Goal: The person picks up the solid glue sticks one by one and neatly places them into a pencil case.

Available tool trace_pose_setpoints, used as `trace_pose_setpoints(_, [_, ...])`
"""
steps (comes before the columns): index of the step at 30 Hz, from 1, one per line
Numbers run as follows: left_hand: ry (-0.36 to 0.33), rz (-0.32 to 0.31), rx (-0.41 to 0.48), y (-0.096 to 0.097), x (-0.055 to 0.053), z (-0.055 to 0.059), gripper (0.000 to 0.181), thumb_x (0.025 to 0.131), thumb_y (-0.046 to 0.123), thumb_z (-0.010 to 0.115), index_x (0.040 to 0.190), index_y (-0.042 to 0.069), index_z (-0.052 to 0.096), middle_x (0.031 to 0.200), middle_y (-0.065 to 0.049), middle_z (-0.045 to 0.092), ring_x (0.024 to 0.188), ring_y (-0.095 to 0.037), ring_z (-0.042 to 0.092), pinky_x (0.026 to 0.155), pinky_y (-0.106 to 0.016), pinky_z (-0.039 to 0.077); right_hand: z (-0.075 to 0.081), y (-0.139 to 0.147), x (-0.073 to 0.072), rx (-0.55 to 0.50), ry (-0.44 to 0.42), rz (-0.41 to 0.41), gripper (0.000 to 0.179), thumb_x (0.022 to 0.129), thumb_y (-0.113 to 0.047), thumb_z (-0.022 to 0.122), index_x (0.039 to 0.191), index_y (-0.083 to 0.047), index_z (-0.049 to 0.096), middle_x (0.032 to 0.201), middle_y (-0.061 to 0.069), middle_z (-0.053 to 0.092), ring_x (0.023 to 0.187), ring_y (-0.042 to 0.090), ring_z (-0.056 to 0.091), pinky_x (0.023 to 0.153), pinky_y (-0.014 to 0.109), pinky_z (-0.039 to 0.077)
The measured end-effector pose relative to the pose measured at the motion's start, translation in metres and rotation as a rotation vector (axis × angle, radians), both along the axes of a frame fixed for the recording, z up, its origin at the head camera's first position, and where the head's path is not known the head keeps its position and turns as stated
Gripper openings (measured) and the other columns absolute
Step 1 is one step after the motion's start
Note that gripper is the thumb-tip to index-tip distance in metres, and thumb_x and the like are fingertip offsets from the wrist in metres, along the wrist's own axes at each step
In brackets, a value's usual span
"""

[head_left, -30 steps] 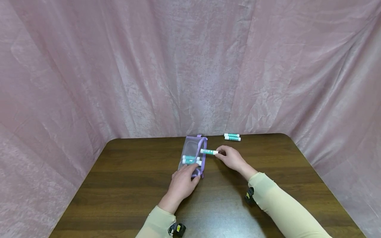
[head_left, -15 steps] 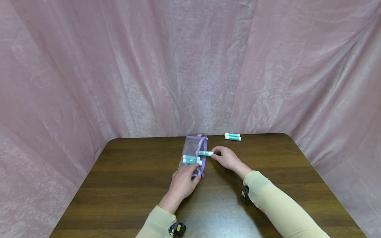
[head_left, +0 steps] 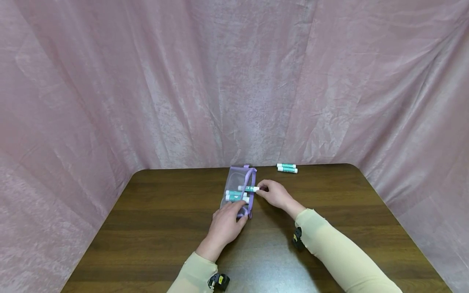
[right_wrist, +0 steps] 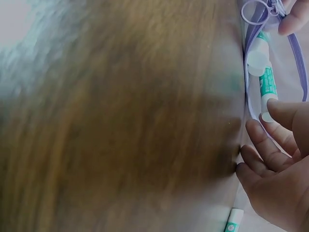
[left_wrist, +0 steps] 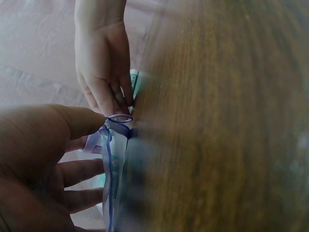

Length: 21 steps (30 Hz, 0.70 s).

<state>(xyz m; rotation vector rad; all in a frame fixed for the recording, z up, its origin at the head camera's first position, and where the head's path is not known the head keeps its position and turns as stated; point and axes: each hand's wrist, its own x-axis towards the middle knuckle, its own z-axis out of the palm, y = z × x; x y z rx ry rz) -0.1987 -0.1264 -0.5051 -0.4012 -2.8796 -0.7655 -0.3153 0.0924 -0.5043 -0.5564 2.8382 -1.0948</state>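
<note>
A purple-trimmed clear mesh zip pouch [head_left: 235, 178] lies flat on the table, its zipped side open toward the right. My left hand [head_left: 225, 226] grips its near end, thumb by the zipper ring [left_wrist: 119, 118] and fingers spread over the mesh. Inside, two green-and-white glue sticks [head_left: 234, 198] lie side by side. My right hand [head_left: 274, 193] pinches the white end of another glue stick [right_wrist: 268, 86] between thumb and fingers. This stick points left, most of its length within the pouch's mouth, just beyond the two others.
Two more glue sticks [head_left: 287, 170] lie together at the table's back edge, right of the pouch. The brown wooden table [head_left: 154, 219] reaches back to a pink curtain [head_left: 227, 81]. Both wrists carry small black cameras.
My right hand has moved left, sliding the glue stick from above the pouch's zipper edge further into its mouth. My left hand has stayed in place on the pouch.
</note>
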Motion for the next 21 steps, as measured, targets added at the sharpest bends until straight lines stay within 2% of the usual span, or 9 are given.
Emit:
trace_pose_setpoints(11, [-0.004,0.002,-0.002,0.000,0.000,-0.001,0.043,0.105,0.026,0.079,0.146,0.015,0.070,0.144,-0.010,0.071,0.140,-0.040,0.061,0.104,-0.071,0.049,0.000,-0.010,-0.001,0.004,-0.002,0.010,0.015,0.109,-0.023,0.073,0.117,-0.011,0.078,0.109,0.001,0.075,0.105,0.022,0.069,0.099,0.050,0.054])
trace_pose_setpoints(21, [0.003,-0.001,-0.005,-0.001,0.001,0.000,0.044,0.105,0.026,0.078,0.147,0.016,0.069,0.144,-0.008,0.071,0.136,-0.036,0.063,0.103,-0.070,0.049,-0.002,-0.020,-0.001,-0.004,0.012,0.021,0.011,0.108,-0.021,0.074,0.112,-0.012,0.077,0.105,0.000,0.074,0.100,0.020,0.067,0.096,0.048,0.054])
